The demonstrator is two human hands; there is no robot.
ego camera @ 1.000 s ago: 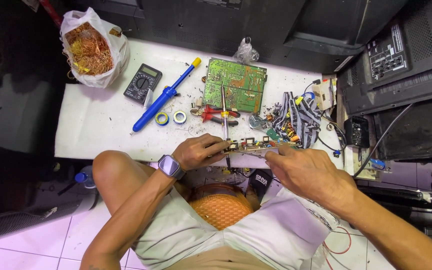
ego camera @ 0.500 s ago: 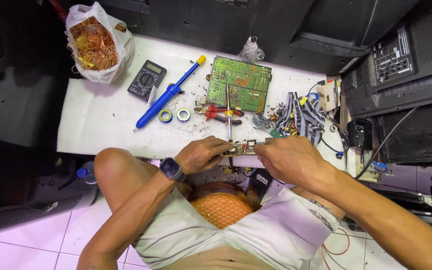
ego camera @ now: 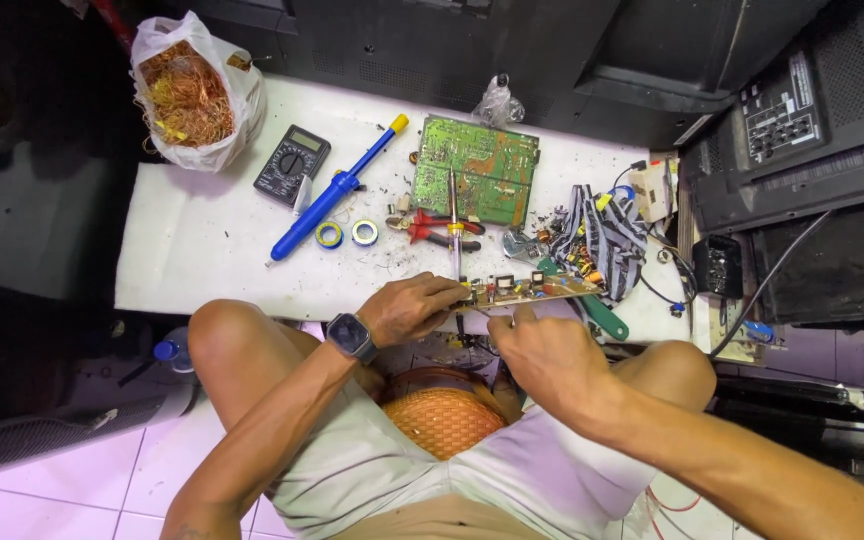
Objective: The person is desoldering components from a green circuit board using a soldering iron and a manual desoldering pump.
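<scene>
1. Left hand (ego camera: 412, 308): fingers closed on narrow circuit board (ego camera: 532, 290), at near edge of white bench (ego camera: 202, 250).
2. Right hand (ego camera: 542, 355): fingers curled beneath the board; grip cannot be told.
3. Soldering iron (ego camera: 455, 225): lying just behind the board.

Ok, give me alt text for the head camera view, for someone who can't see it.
A seated person's left hand and right hand hold a narrow brown circuit board at the edge of a white worktable. Behind it lie a green circuit board, a blue desoldering pump and a black multimeter.
</scene>
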